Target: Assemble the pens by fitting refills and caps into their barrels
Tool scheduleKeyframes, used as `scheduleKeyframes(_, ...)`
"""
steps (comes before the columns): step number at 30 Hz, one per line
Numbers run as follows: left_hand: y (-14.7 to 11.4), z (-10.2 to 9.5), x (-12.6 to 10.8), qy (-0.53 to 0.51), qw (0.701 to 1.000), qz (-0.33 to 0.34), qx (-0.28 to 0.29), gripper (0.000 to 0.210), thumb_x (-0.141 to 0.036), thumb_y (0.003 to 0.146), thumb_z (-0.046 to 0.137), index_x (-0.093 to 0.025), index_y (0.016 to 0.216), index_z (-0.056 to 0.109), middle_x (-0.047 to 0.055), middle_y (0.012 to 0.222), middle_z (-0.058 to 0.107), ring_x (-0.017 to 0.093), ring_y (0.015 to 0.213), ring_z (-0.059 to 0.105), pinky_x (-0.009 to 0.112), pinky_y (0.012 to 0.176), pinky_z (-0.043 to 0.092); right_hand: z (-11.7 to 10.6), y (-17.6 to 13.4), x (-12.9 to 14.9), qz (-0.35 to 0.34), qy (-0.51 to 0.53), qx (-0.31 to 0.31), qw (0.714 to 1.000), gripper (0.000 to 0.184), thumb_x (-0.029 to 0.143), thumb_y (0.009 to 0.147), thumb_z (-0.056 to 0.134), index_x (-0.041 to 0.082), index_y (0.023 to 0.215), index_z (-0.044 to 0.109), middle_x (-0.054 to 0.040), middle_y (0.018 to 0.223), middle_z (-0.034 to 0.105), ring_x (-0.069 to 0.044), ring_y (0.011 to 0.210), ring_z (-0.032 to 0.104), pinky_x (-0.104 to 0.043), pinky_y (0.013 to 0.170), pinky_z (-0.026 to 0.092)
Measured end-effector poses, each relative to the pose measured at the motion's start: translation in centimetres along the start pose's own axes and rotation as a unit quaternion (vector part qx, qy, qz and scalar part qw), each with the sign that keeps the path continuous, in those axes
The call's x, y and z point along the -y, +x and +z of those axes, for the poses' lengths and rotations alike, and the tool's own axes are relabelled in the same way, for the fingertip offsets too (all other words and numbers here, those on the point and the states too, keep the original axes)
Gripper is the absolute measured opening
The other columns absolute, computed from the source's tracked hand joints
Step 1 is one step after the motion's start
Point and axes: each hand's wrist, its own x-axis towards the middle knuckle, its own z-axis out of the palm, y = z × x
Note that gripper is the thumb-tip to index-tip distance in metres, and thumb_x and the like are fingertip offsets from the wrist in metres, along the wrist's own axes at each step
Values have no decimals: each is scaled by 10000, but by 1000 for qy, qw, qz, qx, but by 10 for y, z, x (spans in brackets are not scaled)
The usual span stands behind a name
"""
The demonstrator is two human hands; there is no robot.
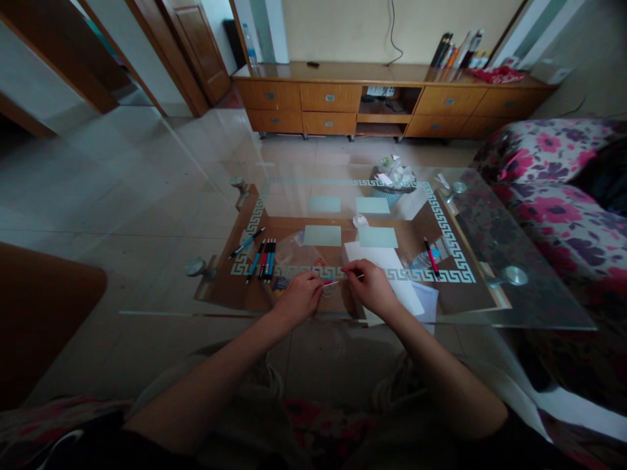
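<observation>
Over the near edge of the glass table (274,312), my left hand (302,294) is closed on a pen part (329,283), pinkish-red with a thin pale tip pointing right. My right hand (371,285) is a short way to the right, its fingers pinched around a small thin piece (360,276) whose kind I cannot make out. The two hands are apart. Left of them, several blue, red and black pens (267,260) lie side by side, with a blue-and-black pen (247,243) slanting beside them. Far to the right rests a red-and-black pen (432,258).
Through the glass show white paper (386,261), a clear plastic bag (296,251) and a bottle with a blue cap (425,259). Beyond the table stands a full waste basket (389,190). A wooden cabinet (328,98) lines the wall; a flowered sofa (548,196) is at right.
</observation>
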Motion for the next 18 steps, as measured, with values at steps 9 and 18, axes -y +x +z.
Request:
scheduleKeyframes(9, 0, 5, 7, -12, 998, 57, 3, 228, -148, 920, 534, -175, 929, 760, 102, 989, 702, 212, 983, 639, 364, 922, 511, 0, 1, -1, 38, 23, -6, 999, 188, 199, 889, 528, 200, 951, 705, -56, 942, 719, -192, 872, 661, -321, 814, 506)
scheduleKeyframes(18, -1, 1, 0, -8, 998, 58, -1, 236, -153, 922, 525, -182, 944, 758, 99, 968, 692, 202, 951, 644, 357, 901, 521, -4, 0, 6, 72, 42, 17, 996, 130, 199, 813, 602, 201, 884, 710, -22, 836, 746, -157, 753, 688, -259, 715, 522)
